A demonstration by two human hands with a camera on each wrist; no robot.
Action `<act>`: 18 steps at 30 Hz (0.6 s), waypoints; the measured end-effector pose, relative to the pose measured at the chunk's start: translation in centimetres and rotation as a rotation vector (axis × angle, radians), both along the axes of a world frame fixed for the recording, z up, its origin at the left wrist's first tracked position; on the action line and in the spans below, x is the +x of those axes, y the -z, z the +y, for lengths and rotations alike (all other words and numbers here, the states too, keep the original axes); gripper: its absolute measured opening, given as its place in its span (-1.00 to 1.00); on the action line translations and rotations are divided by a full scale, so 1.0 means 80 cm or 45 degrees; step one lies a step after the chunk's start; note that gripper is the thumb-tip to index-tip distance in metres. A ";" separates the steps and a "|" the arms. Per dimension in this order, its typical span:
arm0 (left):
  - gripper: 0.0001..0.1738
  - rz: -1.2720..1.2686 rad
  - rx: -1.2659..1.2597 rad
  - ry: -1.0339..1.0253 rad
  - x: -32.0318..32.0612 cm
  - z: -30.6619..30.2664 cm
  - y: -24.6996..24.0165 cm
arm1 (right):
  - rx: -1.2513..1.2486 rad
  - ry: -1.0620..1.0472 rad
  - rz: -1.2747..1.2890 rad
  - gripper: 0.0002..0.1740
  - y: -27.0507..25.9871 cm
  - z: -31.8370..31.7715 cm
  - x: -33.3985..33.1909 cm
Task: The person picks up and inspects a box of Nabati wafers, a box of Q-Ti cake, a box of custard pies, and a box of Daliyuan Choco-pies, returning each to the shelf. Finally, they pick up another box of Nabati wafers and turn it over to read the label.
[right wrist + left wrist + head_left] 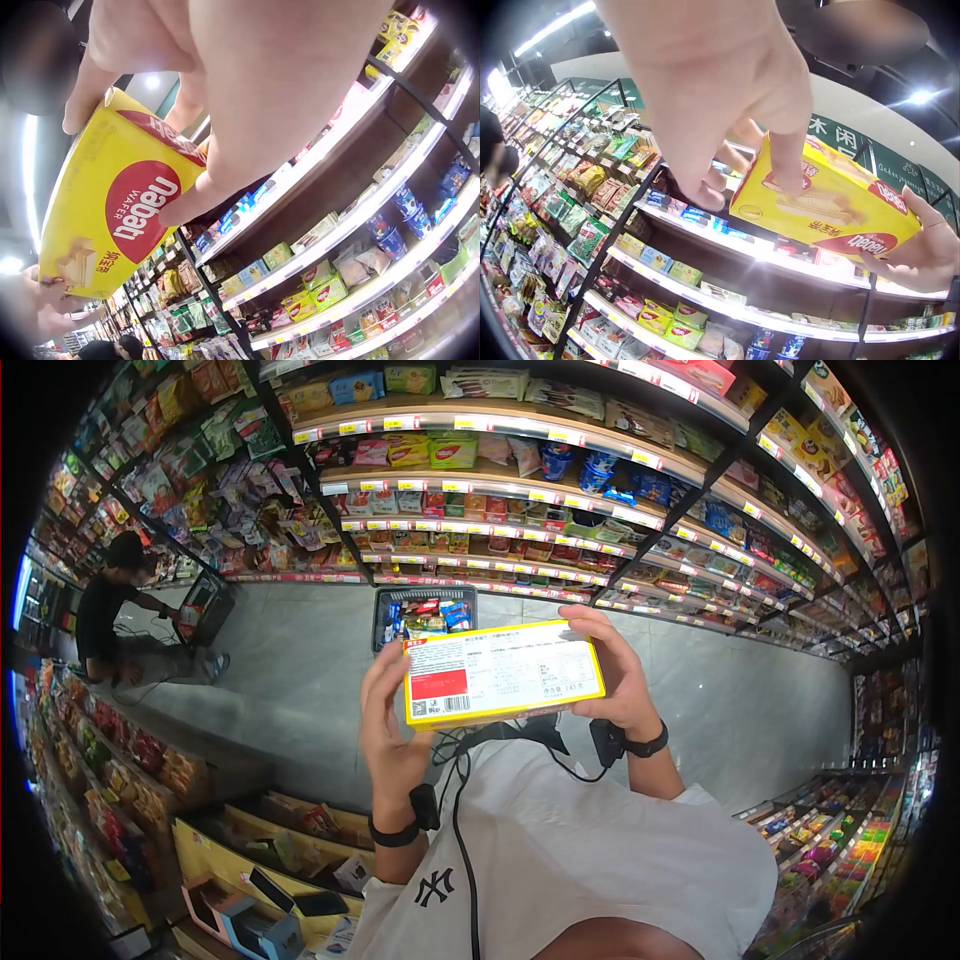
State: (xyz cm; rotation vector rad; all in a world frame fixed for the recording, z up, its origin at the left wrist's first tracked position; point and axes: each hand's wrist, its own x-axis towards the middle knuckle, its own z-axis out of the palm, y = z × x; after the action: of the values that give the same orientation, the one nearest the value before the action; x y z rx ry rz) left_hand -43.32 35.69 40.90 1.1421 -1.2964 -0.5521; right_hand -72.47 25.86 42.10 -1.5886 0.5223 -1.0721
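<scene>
Both hands hold a yellow box of wafers (505,672) at chest height, its white printed panel with a barcode facing up in the head view. The left hand (388,705) grips the box's left end, fingers at its edge and thumb below. At the opposite end the right hand (618,672) pinches it, thumb beneath and fingers over the top corner. The wafer picture and red "nabati" logo on the wafer box (825,202) show in the left wrist view. In the right wrist view, the right hand's fingers (187,206) lie against the box's logo face.
A dark shopping basket (378,622) with packaged snacks stands on the grey floor (300,630) beyond the box. Stocked shelves (480,485) run along the far side. Another person (110,610) sits low at the left. A yellow display bin (215,860) stands at the lower left.
</scene>
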 end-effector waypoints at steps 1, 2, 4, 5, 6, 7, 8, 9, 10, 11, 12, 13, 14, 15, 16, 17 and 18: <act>-0.12 0.033 0.069 0.025 -0.001 -0.001 -0.003 | -0.039 -0.019 -0.003 -0.04 0.001 0.000 -0.002; 0.02 0.066 0.140 0.051 -0.003 -0.001 -0.007 | -0.075 -0.036 -0.006 -0.04 0.004 -0.001 -0.005; 0.14 0.331 0.318 0.193 -0.009 0.004 -0.015 | -0.116 -0.066 0.020 -0.04 0.004 -0.003 -0.009; 0.19 0.464 0.409 0.264 -0.012 0.005 -0.018 | -0.118 -0.077 0.048 -0.05 0.000 -0.003 -0.010; 0.21 0.411 0.355 0.280 -0.013 0.005 -0.018 | -0.119 -0.090 0.075 -0.05 -0.002 -0.001 -0.011; 0.23 0.357 0.300 0.295 -0.014 0.005 -0.018 | -0.108 -0.077 0.020 -0.09 -0.002 0.002 -0.008; 0.25 0.304 0.245 0.308 -0.014 0.004 -0.018 | -0.098 -0.066 -0.035 -0.13 -0.003 0.004 -0.003; 0.26 0.347 0.254 0.292 -0.014 0.005 -0.016 | -0.087 -0.054 -0.090 -0.17 -0.002 0.007 0.000; 0.27 0.391 0.265 0.278 -0.015 0.007 -0.012 | -0.120 -0.060 -0.086 -0.22 0.001 0.006 0.000; 0.28 0.434 0.276 0.264 -0.016 0.008 -0.010 | -0.154 -0.065 -0.081 -0.27 0.005 0.004 -0.001; 0.28 0.406 0.282 0.240 -0.017 0.007 -0.010 | -0.188 -0.070 -0.076 -0.32 0.008 0.003 -0.002; 0.28 0.379 0.287 0.215 -0.019 0.007 -0.011 | -0.183 -0.064 -0.058 -0.35 0.007 0.005 -0.002; 0.28 0.363 0.291 0.197 -0.020 0.006 -0.010 | -0.178 -0.061 -0.040 -0.39 0.003 0.007 -0.001; 0.28 0.347 0.295 0.179 -0.021 0.006 -0.010 | -0.173 -0.058 -0.022 -0.42 0.001 0.007 0.000; 0.28 0.342 0.298 0.171 -0.021 0.006 -0.010 | -0.178 -0.057 -0.014 -0.42 0.001 0.007 0.000; 0.28 0.332 0.298 0.166 -0.022 0.007 -0.010 | -0.182 -0.055 -0.007 -0.41 0.000 0.008 0.000; 0.28 0.322 0.298 0.162 -0.022 0.007 -0.010 | -0.186 -0.052 0.001 -0.41 0.000 0.010 0.000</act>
State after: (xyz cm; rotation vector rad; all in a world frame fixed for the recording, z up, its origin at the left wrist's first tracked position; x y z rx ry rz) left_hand -45.07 36.27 41.70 1.1426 -1.1095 -0.9318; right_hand -72.49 26.64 42.12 -1.7198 0.4184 -1.0995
